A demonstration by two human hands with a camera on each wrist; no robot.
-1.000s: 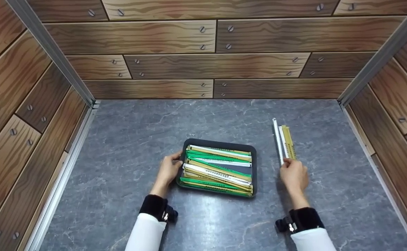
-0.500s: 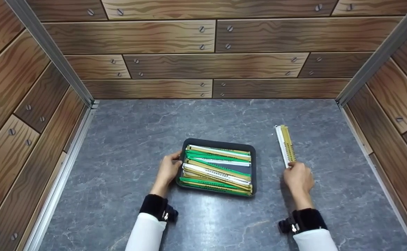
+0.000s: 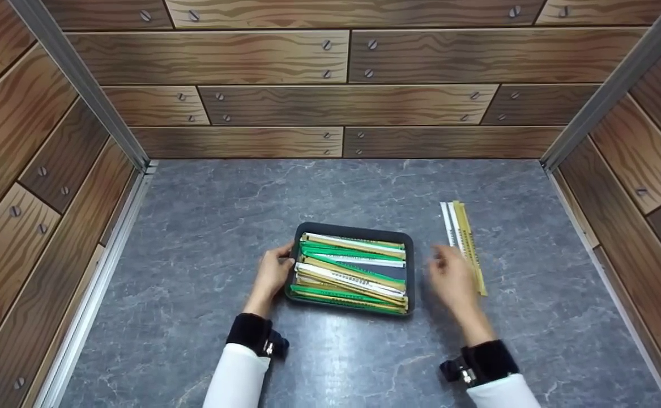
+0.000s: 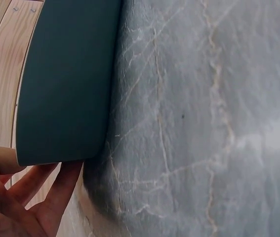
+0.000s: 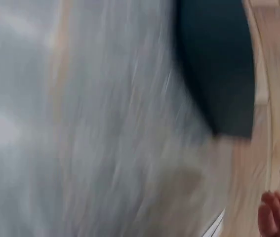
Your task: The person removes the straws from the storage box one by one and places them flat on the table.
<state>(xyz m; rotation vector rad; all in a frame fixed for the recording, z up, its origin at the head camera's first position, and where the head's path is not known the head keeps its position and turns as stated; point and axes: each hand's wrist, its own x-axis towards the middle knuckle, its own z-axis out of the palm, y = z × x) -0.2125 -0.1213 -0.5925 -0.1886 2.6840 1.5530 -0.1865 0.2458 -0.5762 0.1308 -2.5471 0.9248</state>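
Note:
A black tray (image 3: 358,229) holds several slim stick packets (image 3: 336,275) in white, gold and green, lying mostly crosswise. At its left end my left hand (image 3: 273,275) grips the rim, the thumb and fingertips meeting the dark wall (image 4: 70,89) in the left wrist view. My right hand (image 3: 455,277), blurred, hovers between the tray and a small row of packets on the table. Its fingers (image 5: 278,212) are loosely bent with nothing visible between them. In that row, white packets (image 3: 448,224) lie beside gold packets (image 3: 470,243); the hand covers the white packets' near ends.
The grey marbled table (image 3: 239,198) is bounded by wood-patterned walls (image 3: 285,105) at the back and both sides. Metal rails (image 3: 89,272) run along the side edges. Table surface shows between the tray and the back wall.
My right hand set a white packet down beside the others, let go, and has moved left toward the tray. The left hand keeps its place on the tray.

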